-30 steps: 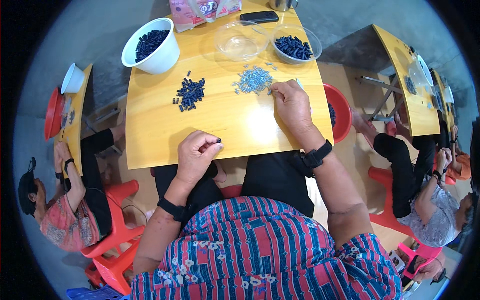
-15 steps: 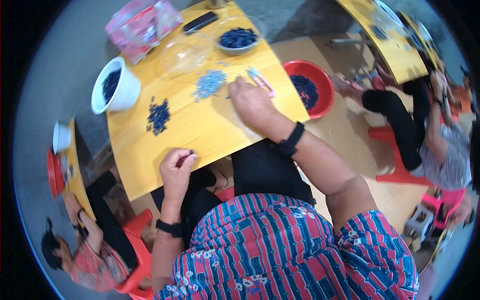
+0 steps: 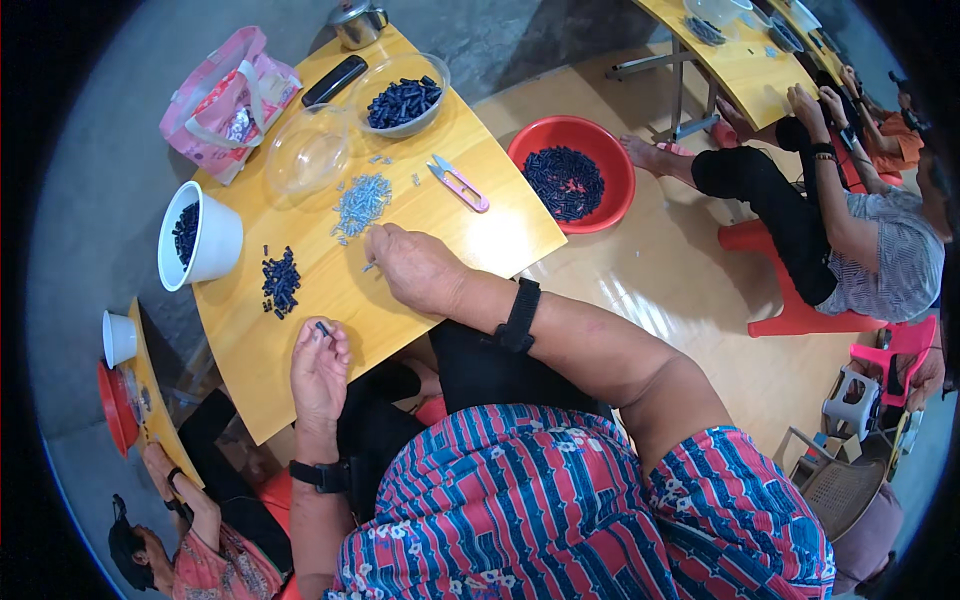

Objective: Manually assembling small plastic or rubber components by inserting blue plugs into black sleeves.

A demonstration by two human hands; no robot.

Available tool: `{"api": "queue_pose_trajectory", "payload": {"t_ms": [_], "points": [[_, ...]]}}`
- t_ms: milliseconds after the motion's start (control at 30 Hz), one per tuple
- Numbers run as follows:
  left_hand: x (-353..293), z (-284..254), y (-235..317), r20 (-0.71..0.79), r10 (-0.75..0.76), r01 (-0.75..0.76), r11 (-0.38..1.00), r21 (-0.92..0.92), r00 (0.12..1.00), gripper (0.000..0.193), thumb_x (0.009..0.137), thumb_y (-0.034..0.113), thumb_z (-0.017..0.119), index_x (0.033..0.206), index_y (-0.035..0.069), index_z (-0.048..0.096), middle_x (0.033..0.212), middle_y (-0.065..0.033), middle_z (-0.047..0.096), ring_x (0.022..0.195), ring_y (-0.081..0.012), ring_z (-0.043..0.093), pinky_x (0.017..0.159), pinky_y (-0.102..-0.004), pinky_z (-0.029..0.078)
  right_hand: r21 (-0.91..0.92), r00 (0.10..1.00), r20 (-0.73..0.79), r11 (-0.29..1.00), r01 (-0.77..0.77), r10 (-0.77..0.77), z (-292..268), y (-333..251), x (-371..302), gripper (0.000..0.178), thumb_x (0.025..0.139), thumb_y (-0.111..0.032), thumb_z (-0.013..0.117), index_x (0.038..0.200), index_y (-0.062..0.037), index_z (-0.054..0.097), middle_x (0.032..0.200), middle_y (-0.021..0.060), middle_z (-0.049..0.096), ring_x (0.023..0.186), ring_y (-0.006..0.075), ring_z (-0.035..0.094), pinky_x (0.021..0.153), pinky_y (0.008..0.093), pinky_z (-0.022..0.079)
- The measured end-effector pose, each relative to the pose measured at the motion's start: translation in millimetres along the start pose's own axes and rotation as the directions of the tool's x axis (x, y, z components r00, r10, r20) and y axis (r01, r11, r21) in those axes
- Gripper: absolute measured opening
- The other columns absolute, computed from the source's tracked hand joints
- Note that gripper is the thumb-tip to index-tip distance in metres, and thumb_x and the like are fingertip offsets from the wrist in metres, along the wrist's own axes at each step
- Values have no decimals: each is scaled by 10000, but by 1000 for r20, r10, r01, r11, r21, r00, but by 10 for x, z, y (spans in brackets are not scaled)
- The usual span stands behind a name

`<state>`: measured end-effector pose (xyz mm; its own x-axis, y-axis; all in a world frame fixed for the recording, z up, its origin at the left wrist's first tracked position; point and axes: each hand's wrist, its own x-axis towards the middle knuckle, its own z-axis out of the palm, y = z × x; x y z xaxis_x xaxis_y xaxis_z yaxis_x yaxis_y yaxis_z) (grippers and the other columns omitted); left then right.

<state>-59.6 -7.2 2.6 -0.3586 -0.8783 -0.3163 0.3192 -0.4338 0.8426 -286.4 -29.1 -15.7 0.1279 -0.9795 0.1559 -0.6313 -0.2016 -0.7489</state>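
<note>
Near the front edge of the yellow table [image 3: 440,180], my left hand [image 3: 318,375] holds a short dark blue tube [image 3: 322,328] upright between thumb and fingers. My right hand [image 3: 420,272] is pinched on a small pale blue piece [image 3: 369,267], just above or on the tabletop. Beyond the right hand lies a loose pile of pale blue pieces [image 3: 361,205]. A smaller pile of dark blue tubes [image 3: 281,281] sits past my left hand. The two hands are a short way apart.
Pink-handled thread snips [image 3: 462,187] lie at the right. Behind are a clear bowl of dark tubes [image 3: 437,112], a clear lid [image 3: 308,150], a black case [image 3: 335,80], a metal mug [image 3: 357,22] and a pink bag [image 3: 215,105]. A white tub [image 3: 218,240] and red basin [image 3: 618,195] flank the table; people sit on both sides.
My right hand has moved from beside the snips toward my left hand, now with a pale blue piece. My left hand has turned, showing the dark tube more. The view has shifted.
</note>
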Motion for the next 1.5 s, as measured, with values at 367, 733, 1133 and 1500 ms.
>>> {"api": "queue_pose_trajectory", "payload": {"t_ms": [367, 733, 1133, 1500], "points": [[163, 83, 29, -21, -80, 73, 969, -235, 997, 168, 1017, 233, 466, 1019, 80, 535, 844, -24, 505, 615, -67, 398, 501, -171, 335, 248, 994, -103, 969, -12, 38, 16, 115, -2, 73, 881, -29, 512, 947, 2, 514, 852, 208, 626, 856, 392, 624, 762, 433, 495], [189, 144, 57, -132, -29, 21, 998, -60, 991, 105, 996, 188, 488, 974, 92, 523, 835, -13, 497, 604, -64, 384, 488, -173, 317, 309, 993, -116, 951, 14, 23, -4, 133, -16, 74, 893, -26, 523, 953, 10, 499, 843, 207, 620, 849, 400, 619, 757, 439, 491], [189, 112, 61, -60, -50, 42, 991, -125, 997, 98, 947, 124, 495, 1022, 66, 517, 845, -50, 496, 593, -78, 378, 472, -172, 315, 724, 927, -267, 690, 12, 264, -394, 100, -237, 46, 933, -12, 482, 976, -26, 474, 760, 61, 537, 569, 109, 552, 499, 262, 441], [212, 36, -38, -9, -49, 47, 988, -145, 999, 130, 939, 162, 491, 1020, 70, 534, 905, -58, 523, 676, -89, 426, 528, -193, 340, 527, 985, -124, 849, -40, 123, -174, 38, -265, 31, 944, -14, 480, 970, -30, 485, 745, 42, 541, 555, 97, 535, 503, 244, 442]]}}
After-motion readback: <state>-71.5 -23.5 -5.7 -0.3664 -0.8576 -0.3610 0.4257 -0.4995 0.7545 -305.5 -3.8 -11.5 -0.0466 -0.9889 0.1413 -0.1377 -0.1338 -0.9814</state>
